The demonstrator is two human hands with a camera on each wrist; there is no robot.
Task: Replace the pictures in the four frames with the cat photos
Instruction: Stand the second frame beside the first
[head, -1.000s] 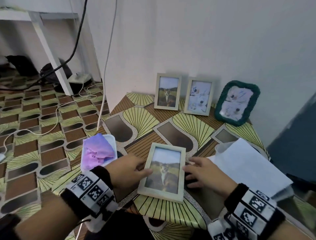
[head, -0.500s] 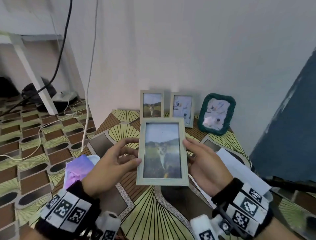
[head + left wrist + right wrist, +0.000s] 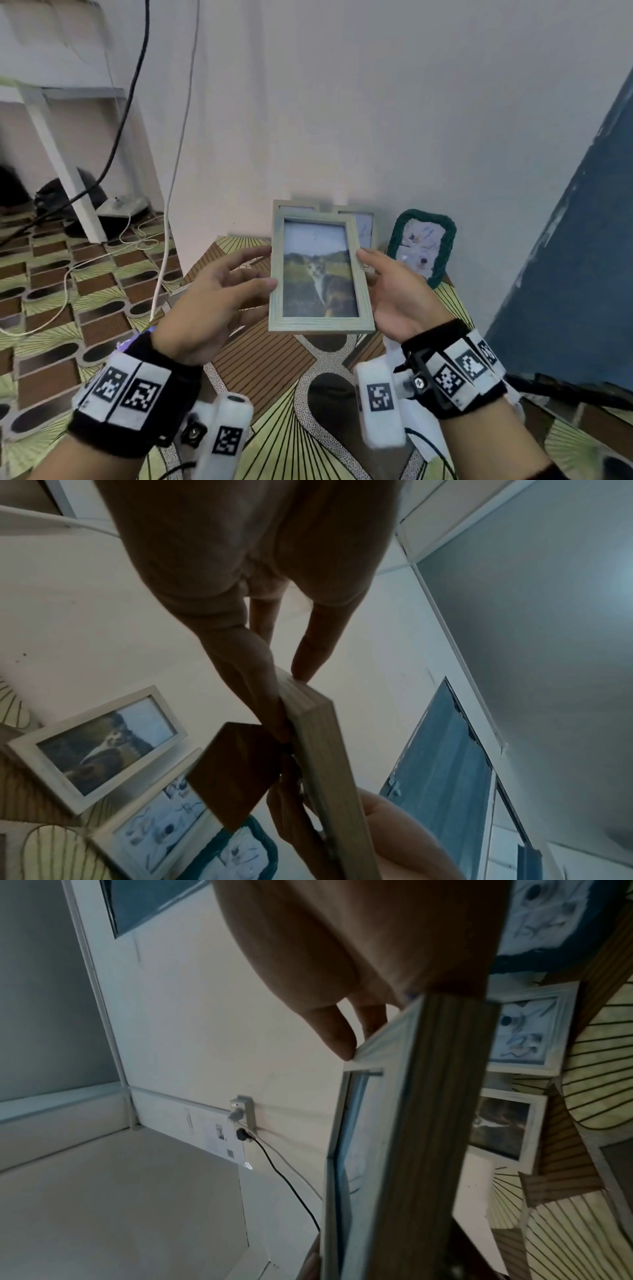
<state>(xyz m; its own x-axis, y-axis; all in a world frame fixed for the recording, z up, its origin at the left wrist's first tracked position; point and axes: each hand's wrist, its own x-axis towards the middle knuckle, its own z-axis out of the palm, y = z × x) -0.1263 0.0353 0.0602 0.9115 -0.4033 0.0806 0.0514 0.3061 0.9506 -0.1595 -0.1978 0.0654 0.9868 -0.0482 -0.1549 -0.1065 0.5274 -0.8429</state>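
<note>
A pale wooden frame with a cat photo (image 3: pixel 318 274) is upright in the air over the patterned table (image 3: pixel 274 421). My left hand (image 3: pixel 219 294) pinches its left edge, thumb in front and fingers behind. My right hand (image 3: pixel 394 291) pinches the right edge the same way. In the left wrist view the frame's side (image 3: pixel 329 764) and its brown back stand (image 3: pixel 236 772) show. Against the wall stand a second cat frame (image 3: pixel 99 745), a frame with a pale drawing (image 3: pixel 364 226) and a green-rimmed frame (image 3: pixel 424 246); the held frame partly hides the first two in the head view.
A blue panel (image 3: pixel 565 274) rises at the right of the table. Cables (image 3: pixel 164 240) hang down the wall and run over the patterned floor at the left, near a white table leg (image 3: pixel 58 164). A wall socket with a black plug (image 3: pixel 243 1123) shows in the right wrist view.
The cat frame lay flat on the table a second ago; both hands have lifted it, tipped it upright and carried it toward the frames at the wall.
</note>
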